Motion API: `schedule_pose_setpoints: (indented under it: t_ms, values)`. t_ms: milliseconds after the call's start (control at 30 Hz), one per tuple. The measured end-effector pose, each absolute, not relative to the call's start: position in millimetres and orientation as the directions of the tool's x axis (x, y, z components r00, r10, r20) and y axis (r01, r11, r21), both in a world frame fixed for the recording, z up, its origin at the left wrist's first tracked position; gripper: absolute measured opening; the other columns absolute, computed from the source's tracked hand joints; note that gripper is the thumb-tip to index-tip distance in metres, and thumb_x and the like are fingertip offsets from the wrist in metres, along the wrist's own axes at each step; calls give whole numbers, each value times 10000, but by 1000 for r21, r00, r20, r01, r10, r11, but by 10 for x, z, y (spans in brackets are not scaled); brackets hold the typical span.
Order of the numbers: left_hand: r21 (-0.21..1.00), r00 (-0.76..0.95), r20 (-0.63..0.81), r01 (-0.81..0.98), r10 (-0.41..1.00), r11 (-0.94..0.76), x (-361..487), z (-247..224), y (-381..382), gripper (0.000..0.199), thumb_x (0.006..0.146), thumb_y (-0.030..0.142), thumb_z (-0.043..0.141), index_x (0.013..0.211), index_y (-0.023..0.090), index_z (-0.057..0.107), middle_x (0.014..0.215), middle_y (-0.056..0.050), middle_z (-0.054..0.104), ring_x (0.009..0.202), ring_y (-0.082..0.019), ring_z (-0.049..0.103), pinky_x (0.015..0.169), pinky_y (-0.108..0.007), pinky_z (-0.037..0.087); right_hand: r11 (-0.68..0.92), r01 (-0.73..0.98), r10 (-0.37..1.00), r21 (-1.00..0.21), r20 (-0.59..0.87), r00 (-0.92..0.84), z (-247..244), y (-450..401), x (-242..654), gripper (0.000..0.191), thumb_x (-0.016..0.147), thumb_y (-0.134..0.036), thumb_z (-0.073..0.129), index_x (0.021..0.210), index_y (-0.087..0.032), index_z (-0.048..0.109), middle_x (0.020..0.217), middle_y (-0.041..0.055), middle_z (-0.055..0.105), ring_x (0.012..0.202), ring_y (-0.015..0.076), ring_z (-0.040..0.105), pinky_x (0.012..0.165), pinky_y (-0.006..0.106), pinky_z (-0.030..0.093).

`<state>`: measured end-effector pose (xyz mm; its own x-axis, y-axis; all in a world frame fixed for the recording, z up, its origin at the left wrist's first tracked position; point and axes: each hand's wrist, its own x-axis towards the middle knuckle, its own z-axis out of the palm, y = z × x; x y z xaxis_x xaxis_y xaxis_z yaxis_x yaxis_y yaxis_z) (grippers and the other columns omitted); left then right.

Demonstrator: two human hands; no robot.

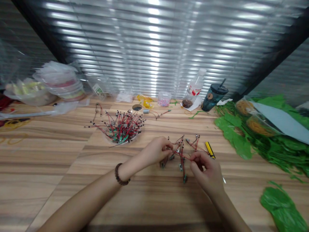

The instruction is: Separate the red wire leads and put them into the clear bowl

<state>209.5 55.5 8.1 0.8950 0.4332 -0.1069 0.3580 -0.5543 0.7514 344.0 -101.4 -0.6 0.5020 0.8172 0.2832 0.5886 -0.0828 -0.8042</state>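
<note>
My left hand (162, 149) pinches red and black wires (179, 152) near the middle of the table. On their other side, the thumb and fingers of my right hand (204, 166) close on a red wire of the same strand. Small green circuit pieces (184, 178) hang or lie at the wire ends below; which ones belong to the held strand I cannot tell. Behind my right hand lie more wired pieces (196, 144) and a yellow-and-black tool (210, 150). A large heap of similar red and black wired pieces (124, 127) sits left of my hands.
A cola bottle (193, 88), a dark tumbler with straw (214, 96) and a pink-filled tub (164, 99) stand along the back. Stacked plastic containers (61, 82) are at back left. Green plastic leaves (241, 138) spread at right, with a green bundle (282, 206) nearer me.
</note>
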Motion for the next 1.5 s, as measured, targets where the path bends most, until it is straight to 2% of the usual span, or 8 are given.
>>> schedule_pose_setpoints:
  t_ms: [300,433,567,767,967,1200,1333,1500]
  values:
    - [763,859,-141,411,492,-499,2011,194,604,303,823,376,493,934,188,703,810,-10,677,657,-43,530,593,-121,340,-102,527,819,-844,230,526,-11,-977,3476,78,753,-213,546,808,-173,584,561,-16,585,466,110,516,429,200,373]
    - [736,854,-159,437,496,-517,2009,147,572,300,830,356,478,942,162,679,853,-34,668,705,-63,544,640,-143,375,-61,198,808,-978,68,585,-23,-948,3484,270,756,-322,635,969,-165,581,726,53,699,592,154,626,531,249,486]
    - [746,848,23,338,530,-573,2021,157,482,295,814,328,516,1044,188,637,1067,-59,597,1004,-107,522,881,-200,418,-36,-132,826,-991,-104,554,-37,-946,3487,333,736,-355,706,992,-167,608,826,87,729,650,148,640,573,248,488]
    - [945,846,-128,263,517,-195,2062,411,356,465,764,414,583,1147,151,559,871,-30,598,668,-23,477,599,-119,412,-42,-396,878,-917,-223,423,-40,-937,3388,236,704,-340,758,824,-165,656,790,41,712,616,92,576,578,204,454]
    - [983,708,-158,175,688,46,2018,551,460,457,756,438,588,1087,124,587,950,-52,612,606,-1,476,523,-106,395,-69,-409,891,-910,-240,384,-76,-940,3329,211,714,-326,758,812,-174,649,793,34,713,600,72,566,560,173,430]
    - [962,725,-70,232,685,-147,1947,612,548,361,776,448,570,849,109,667,664,5,563,547,6,416,496,-95,322,-110,-320,919,-941,-218,327,-140,-957,3302,231,678,-284,777,849,-195,650,813,12,682,740,136,652,654,225,477]
    - [902,694,67,265,717,-341,1771,863,587,319,778,436,578,847,144,689,793,-12,647,673,-25,521,576,-105,390,-153,-269,930,-951,-231,285,-128,-949,3364,237,713,-305,739,909,-205,648,1020,52,682,883,179,664,755,276,494]
    - [803,531,235,366,814,-470,1405,1231,719,255,783,390,574,846,165,675,824,-5,667,740,-60,577,635,-138,439,-159,-2,884,-987,-143,444,-180,-934,3452,208,740,-338,681,857,-172,640,834,53,664,705,156,612,621,262,485]
